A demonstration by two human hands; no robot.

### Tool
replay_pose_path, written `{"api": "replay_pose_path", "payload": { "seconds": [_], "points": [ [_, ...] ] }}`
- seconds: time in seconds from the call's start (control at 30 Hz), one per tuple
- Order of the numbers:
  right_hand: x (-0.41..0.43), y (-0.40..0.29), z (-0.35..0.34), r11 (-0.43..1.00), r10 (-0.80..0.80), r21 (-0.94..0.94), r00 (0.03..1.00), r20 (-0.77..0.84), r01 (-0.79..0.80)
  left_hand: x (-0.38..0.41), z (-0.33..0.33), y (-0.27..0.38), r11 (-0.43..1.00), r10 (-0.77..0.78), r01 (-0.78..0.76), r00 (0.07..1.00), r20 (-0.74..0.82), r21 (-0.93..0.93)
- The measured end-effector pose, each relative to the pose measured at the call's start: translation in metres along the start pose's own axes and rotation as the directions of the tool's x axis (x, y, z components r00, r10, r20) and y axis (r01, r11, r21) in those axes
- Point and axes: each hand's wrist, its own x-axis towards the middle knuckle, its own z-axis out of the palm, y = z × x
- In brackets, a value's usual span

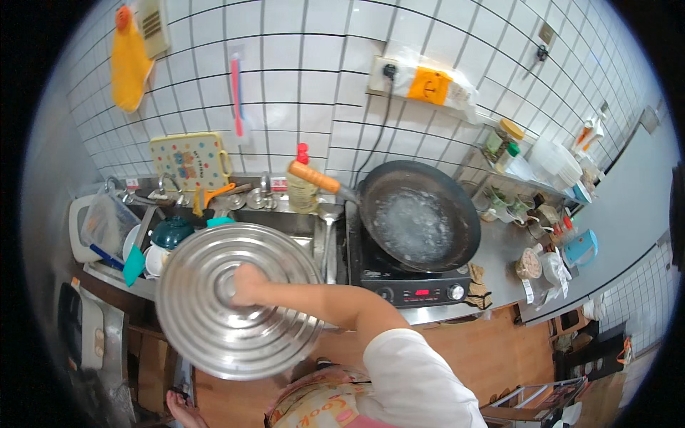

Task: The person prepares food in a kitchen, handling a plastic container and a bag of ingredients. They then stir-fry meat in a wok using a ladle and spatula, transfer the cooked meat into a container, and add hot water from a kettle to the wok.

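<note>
My right hand (249, 285) grips a large round ribbed metal lid (214, 331) at its centre. The lid is over the front edge of the sink counter and hides part of the sink. My left hand (183, 411) is low at the left, near a small dark thing; its grip is unclear. Right of the lid, a dark wok (390, 184) with a wooden handle (314, 176) sits on a black induction cooker (385, 297) whose red display is lit. Bubbling, cloudy liquid (415, 227) fills the wok's bottom. A metal spatula (329, 241) lies left of the cooker.
Bowls, including a dark green one (172, 232), crowd the left sink. Behind stand a cutting board (187, 160) and a bottle with a red cap (302, 187). A patterned cloth (478, 289) and a cup of minced food (529, 265) lie right of the cooker, below a shelf of jars.
</note>
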Motion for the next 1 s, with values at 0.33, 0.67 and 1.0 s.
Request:
{"api": "replay_pose_path", "payload": {
  "seconds": [0.33,0.67,1.0],
  "points": [
    [-0.182,0.064,-0.186,0.988,0.011,-0.15,0.984,-0.18,-0.039,-0.104,0.073,-0.003,0.985,-0.033,-0.019,0.954,0.299,0.169],
    [-0.193,0.29,-0.219,0.829,0.466,-0.197,0.84,-0.276,-0.524,-0.267,0.119,-0.066,0.966,0.136,-0.251,0.684,0.716,0.056],
    [-0.265,0.345,-0.243,0.985,0.164,0.113,0.895,-0.416,-0.127,-0.588,0.21,-0.115,0.216,0.203,-0.91,-0.312,0.928,-0.353]
  ]
}}
